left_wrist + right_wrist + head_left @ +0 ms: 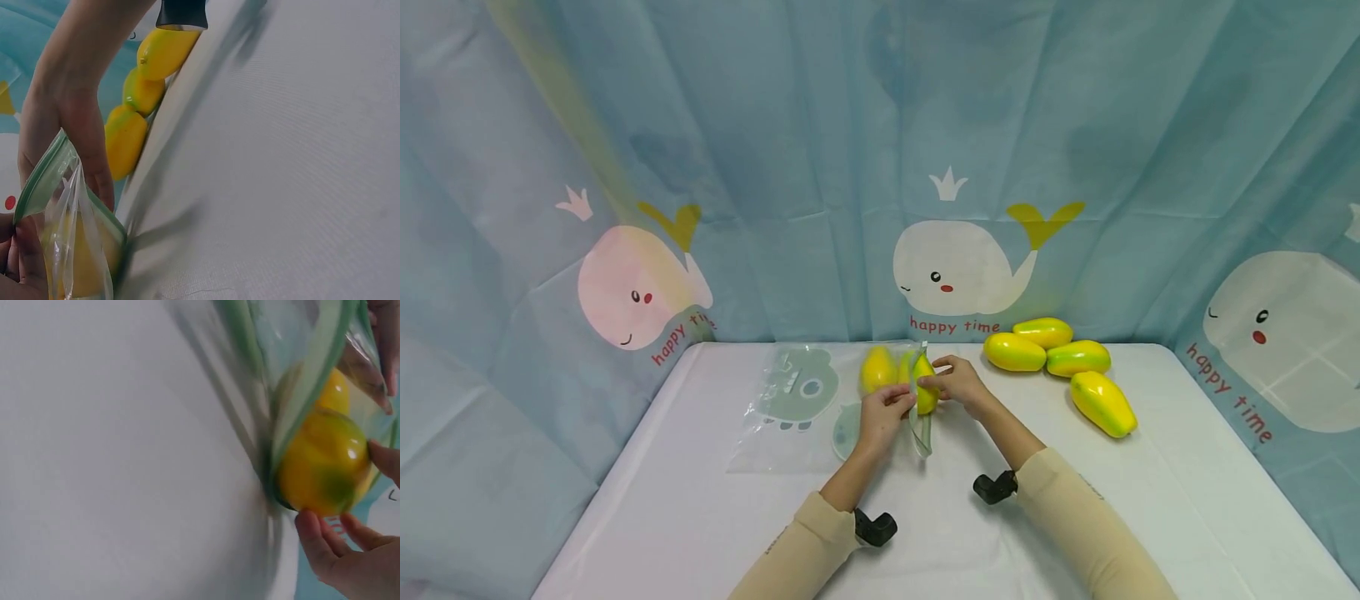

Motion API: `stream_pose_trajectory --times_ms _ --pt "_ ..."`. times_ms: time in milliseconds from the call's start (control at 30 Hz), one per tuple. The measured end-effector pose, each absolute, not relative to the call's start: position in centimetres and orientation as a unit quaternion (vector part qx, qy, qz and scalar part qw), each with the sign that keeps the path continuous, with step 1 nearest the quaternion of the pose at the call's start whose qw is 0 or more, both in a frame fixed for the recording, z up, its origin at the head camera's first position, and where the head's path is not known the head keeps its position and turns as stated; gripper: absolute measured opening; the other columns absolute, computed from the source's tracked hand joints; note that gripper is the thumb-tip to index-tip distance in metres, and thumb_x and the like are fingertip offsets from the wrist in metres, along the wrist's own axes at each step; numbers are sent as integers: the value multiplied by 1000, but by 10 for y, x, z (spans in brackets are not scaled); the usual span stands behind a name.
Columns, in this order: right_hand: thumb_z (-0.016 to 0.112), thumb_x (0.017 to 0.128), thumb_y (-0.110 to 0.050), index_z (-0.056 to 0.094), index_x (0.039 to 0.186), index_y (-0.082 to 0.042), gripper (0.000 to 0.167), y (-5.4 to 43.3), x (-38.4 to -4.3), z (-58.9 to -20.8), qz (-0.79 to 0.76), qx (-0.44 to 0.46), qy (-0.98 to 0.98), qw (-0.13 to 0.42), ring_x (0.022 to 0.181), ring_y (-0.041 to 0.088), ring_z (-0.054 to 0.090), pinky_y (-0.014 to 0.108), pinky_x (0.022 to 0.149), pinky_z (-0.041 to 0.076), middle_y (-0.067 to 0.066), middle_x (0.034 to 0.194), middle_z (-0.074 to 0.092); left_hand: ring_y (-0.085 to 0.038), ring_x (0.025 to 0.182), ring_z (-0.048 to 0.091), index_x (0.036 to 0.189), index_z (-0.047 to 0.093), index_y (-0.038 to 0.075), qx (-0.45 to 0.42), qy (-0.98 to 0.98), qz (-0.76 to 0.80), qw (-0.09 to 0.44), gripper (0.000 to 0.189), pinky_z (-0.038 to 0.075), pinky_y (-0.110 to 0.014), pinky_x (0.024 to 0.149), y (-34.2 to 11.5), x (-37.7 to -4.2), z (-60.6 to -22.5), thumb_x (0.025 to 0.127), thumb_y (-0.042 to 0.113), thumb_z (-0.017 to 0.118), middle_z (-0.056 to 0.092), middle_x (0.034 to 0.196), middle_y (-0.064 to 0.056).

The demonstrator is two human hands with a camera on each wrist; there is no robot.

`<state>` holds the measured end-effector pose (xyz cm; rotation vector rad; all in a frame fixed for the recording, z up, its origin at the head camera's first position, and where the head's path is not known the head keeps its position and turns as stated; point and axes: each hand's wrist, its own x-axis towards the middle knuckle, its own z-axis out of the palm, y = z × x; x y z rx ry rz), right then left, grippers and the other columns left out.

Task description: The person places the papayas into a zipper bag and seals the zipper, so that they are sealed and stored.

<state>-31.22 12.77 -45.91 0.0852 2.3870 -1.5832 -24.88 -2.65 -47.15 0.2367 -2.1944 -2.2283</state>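
A clear zip bag [748, 446] with green dinosaur prints lies flat on the white table, its green-edged mouth turned right. My left hand [882, 417] pinches the rim of the mouth and keeps it apart. In the opening sits a yellow-green papaya [331, 469], which my right hand [961, 385] holds by its outer end between thumb and fingertips. Further inside the bag lies another yellow papaya [878, 369]. A strip of yellow shows between these two, partly hidden by the rim. In the left wrist view, the bag's rim [44, 178] rises to a peak.
Several loose papayas [1078, 359] lie at the back right of the table [1150, 508], the nearest one [1103, 404] set at a slant. Behind the table hangs a blue curtain [820, 167] printed with whales.
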Motion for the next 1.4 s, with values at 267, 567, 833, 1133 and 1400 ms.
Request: stream_pose_trajectory --times_ms 267,567,833,1133,1400 --pt "72 89 -24 56 118 2 42 116 -311 -469 -611 81 782 92 85 19 64 35 85 58 17 111 59 -7 75 59 111 67 -9 61 -708 -704 1 26 55 -20 70 -26 -247 -467 90 6 67 69 97 -19" --pt "64 93 -15 64 112 7 29 112 -307 -471 -631 68 766 102 79 15 62 30 79 59 9 93 65 -5 75 58 113 68 -7 64 -702 -709 4 27 53 -17 67 -29 -252 -472 90 8 68 69 96 -14" --pt "62 95 -18 67 115 4 30 125 -306 -464 -570 20 814 106 84 21 62 30 73 58 18 105 69 -6 76 58 113 67 -8 70 -698 -713 6 28 53 -17 67 -30 -250 -473 89 7 69 69 96 -14" --pt "63 94 -19 66 115 1 29 150 -312 -456 -471 -35 879 66 95 29 62 28 73 54 17 111 69 -5 72 59 110 68 -7 80 -694 -716 15 27 55 -18 65 -29 -250 -476 87 7 71 69 89 -9" --pt "64 92 -19 64 116 3 33 170 -313 -449 -419 -56 906 38 94 27 60 34 79 53 17 107 67 -6 71 59 110 68 -8 82 -690 -719 15 27 54 -17 64 -30 -248 -477 87 6 71 69 90 -9"
